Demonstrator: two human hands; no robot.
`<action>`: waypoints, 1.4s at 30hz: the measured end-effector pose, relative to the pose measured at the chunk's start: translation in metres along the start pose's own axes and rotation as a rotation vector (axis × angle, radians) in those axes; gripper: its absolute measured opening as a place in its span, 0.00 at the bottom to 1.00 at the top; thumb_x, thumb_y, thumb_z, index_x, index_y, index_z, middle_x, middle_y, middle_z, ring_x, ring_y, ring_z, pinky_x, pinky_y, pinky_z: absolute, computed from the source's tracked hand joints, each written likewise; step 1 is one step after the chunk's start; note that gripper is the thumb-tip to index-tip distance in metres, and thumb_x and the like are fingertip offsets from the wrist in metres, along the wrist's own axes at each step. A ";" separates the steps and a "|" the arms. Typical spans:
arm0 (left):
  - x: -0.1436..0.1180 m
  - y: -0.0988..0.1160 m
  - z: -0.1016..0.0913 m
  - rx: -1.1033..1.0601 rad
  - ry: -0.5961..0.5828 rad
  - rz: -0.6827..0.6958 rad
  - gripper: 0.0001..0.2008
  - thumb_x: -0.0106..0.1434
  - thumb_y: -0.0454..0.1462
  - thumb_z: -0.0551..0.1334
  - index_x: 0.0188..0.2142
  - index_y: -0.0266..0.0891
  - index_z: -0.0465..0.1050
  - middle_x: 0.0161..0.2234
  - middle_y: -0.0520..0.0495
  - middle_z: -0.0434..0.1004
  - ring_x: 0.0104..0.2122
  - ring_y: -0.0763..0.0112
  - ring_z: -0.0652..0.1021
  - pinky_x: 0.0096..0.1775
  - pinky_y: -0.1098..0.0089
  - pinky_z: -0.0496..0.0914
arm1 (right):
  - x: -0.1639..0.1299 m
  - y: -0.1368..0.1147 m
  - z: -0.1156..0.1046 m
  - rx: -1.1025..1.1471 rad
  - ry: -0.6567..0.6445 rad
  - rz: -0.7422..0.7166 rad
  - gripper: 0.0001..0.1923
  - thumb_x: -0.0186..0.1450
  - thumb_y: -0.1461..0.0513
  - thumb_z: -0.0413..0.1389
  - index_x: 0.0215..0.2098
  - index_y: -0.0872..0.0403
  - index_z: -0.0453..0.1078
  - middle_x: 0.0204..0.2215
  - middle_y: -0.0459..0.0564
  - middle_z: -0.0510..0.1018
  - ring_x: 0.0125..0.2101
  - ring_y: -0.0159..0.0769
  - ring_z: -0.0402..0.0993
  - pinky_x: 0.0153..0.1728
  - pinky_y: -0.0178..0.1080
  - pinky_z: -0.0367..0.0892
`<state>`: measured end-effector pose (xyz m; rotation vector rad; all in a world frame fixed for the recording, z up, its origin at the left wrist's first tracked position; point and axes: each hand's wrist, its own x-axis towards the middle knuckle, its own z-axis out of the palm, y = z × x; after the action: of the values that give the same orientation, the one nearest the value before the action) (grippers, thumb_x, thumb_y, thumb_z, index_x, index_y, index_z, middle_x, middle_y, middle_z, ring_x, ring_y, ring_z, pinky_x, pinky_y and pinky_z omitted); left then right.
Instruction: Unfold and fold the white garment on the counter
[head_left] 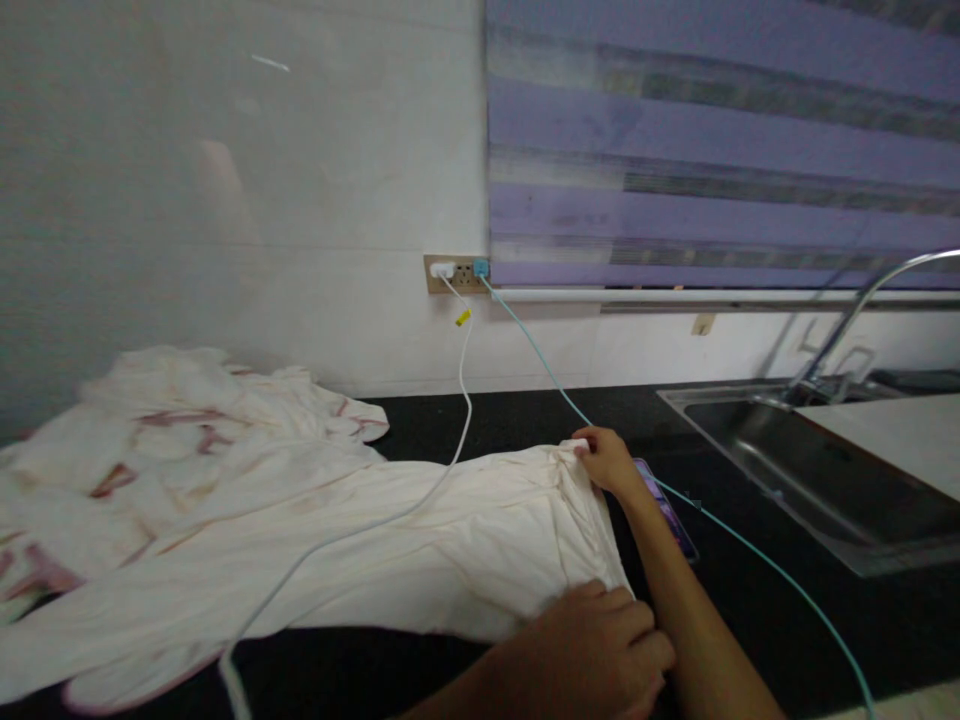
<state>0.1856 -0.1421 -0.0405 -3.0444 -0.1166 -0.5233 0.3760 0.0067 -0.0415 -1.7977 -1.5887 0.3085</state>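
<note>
White trousers point(450, 550) lie stretched across the dark counter, their gathered waist end toward the right. At the far corner of the waist, my right hand point(606, 460) is closed on the fabric with thumb and fingers. My left hand point(600, 650) is curled over the near corner of the same end, its fingertips partly hidden. A white cable point(390, 518) runs over the trousers. To the left, a crumpled pile of white clothing with pinkish patches point(187, 440) touches them.
Behind are a wall socket point(463, 275) with two plugs and a purple-striped blind point(712, 150). A teal cable point(780, 565) passes by my right forearm near a phone point(679, 525). On the right stand a steel sink point(739, 455) and curved faucet point(847, 315).
</note>
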 end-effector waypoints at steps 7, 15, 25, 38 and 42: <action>0.000 0.002 -0.014 -0.062 -0.071 0.069 0.10 0.74 0.40 0.56 0.51 0.42 0.67 0.44 0.50 0.76 0.44 0.68 0.75 0.41 0.64 0.63 | 0.004 0.002 0.002 0.130 -0.022 -0.026 0.22 0.57 0.74 0.55 0.48 0.57 0.77 0.42 0.51 0.84 0.41 0.34 0.80 0.45 0.33 0.71; -0.002 -0.001 -0.009 -0.159 -0.073 -0.338 0.26 0.68 0.59 0.56 0.47 0.40 0.69 0.45 0.46 0.77 0.44 0.61 0.77 0.45 0.61 0.69 | -0.007 -0.001 -0.005 -0.178 -0.080 0.127 0.15 0.70 0.56 0.55 0.42 0.59 0.79 0.39 0.60 0.83 0.43 0.44 0.80 0.44 0.37 0.68; -0.004 -0.001 0.010 0.069 -0.055 -0.036 0.10 0.71 0.42 0.58 0.37 0.38 0.70 0.34 0.51 0.75 0.34 0.67 0.76 0.33 0.62 0.68 | -0.009 -0.001 -0.013 -0.219 -0.068 0.151 0.08 0.66 0.62 0.59 0.38 0.56 0.80 0.38 0.58 0.83 0.41 0.42 0.80 0.41 0.36 0.67; 0.001 0.001 -0.009 0.007 -0.025 0.012 0.10 0.74 0.41 0.55 0.38 0.39 0.69 0.38 0.51 0.79 0.36 0.71 0.77 0.37 0.65 0.69 | -0.001 0.000 -0.013 0.171 0.102 -0.007 0.17 0.55 0.65 0.58 0.43 0.58 0.78 0.29 0.46 0.78 0.30 0.34 0.74 0.36 0.35 0.68; -0.002 -0.002 -0.002 -0.024 -0.028 0.087 0.11 0.74 0.43 0.55 0.38 0.40 0.69 0.37 0.52 0.78 0.36 0.70 0.77 0.35 0.64 0.66 | 0.002 0.001 -0.013 0.213 0.067 -0.021 0.19 0.55 0.68 0.57 0.44 0.57 0.76 0.31 0.47 0.80 0.31 0.34 0.75 0.37 0.34 0.69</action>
<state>0.1827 -0.1403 -0.0389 -3.0634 0.0215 -0.4797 0.3847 0.0038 -0.0324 -1.6110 -1.4690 0.3888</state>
